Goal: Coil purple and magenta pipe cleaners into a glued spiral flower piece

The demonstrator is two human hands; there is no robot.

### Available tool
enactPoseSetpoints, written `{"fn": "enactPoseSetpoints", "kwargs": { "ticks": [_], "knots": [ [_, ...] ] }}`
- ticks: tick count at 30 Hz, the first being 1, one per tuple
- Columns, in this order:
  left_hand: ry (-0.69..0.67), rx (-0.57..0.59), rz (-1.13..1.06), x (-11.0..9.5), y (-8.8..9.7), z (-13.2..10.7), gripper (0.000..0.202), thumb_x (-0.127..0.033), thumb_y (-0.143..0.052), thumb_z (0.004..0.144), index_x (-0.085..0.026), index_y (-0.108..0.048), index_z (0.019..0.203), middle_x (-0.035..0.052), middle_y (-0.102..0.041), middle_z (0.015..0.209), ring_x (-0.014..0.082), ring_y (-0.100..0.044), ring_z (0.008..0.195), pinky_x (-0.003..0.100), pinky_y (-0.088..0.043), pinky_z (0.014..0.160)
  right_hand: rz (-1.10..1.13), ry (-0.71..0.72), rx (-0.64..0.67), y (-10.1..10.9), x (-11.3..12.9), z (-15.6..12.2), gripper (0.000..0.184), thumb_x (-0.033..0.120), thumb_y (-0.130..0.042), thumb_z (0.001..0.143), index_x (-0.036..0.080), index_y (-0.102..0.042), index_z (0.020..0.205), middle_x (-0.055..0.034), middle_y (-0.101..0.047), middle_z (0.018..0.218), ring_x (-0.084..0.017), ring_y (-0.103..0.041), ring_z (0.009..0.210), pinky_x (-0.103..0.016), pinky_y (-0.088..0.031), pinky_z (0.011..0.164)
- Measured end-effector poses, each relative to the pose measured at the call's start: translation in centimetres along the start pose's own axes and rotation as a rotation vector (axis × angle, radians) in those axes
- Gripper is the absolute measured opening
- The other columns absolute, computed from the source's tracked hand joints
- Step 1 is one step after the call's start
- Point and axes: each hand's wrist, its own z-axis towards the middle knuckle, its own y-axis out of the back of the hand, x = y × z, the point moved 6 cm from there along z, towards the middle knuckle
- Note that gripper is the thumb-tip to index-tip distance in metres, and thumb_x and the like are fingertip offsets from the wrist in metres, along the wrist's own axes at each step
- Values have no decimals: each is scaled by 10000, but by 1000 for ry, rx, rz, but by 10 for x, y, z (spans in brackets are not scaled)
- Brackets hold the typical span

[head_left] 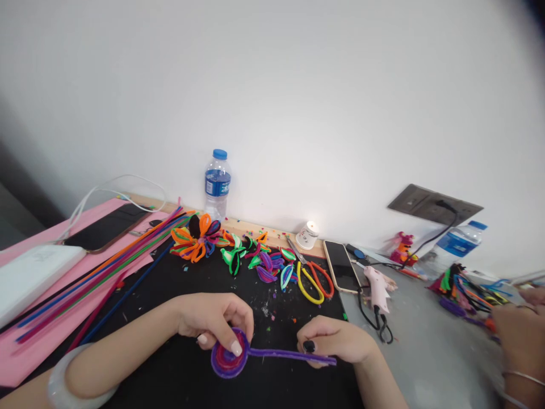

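Note:
A flat coil of purple and red pipe cleaner (230, 369) is pinched between the thumb and fingers of my left hand (223, 324). From the coil a straight purple tail (276, 353) runs to the right. My right hand (332, 341) grips that tail near its free end, thumb on top. Just beyond my hands lie pipe-cleaner petals in purple and green (272, 265) and a flower with orange loops (198, 241). Scissors with yellow and red handles (315, 282) rest behind my right hand.
Loose pipe cleaners (106, 272) and a phone (108, 227) lie on pink paper (25, 363) at left. A water bottle (218, 184), paper cup (307, 235), second phone (342, 267) and pink glue gun (377, 288) stand or lie along the back. Another person's hand (517, 326) is at right.

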Motion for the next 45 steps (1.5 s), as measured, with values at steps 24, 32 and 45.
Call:
{"fn": "enactPoseSetpoints", "kwargs": {
  "ticks": [24, 32, 45],
  "knots": [
    [-2, -27, 15, 1, 2, 4, 234, -149, -779, 578, -150, -650, 773, -48, -607, 618, -10, -325, 262, 125, -191, 231, 39, -100, -38, -6, -10, 10, 402, 498, -587, 785, 112, -546, 680, 19, -493, 589, -48, -381, 496, -158, -286, 459],
    [-33, -59, 5, 2, 4, 4, 211, -164, -761, 616, -155, -644, 791, -51, -594, 611, -12, -316, 264, 122, -186, 233, 37, -79, -59, -8, -4, 12, 400, 507, -573, 789, 123, -544, 682, 29, -481, 583, -54, -363, 496, -180, -272, 468],
    [-65, -93, -33, -1, 5, 4, 195, -156, -736, 639, -157, -627, 801, -55, -568, 591, -18, -277, 269, 121, -159, 247, 57, -88, -106, -10, -3, 14, 297, 424, -585, 791, 146, -511, 717, 50, -439, 572, -63, -343, 508, -188, -262, 481]
  ]
}}
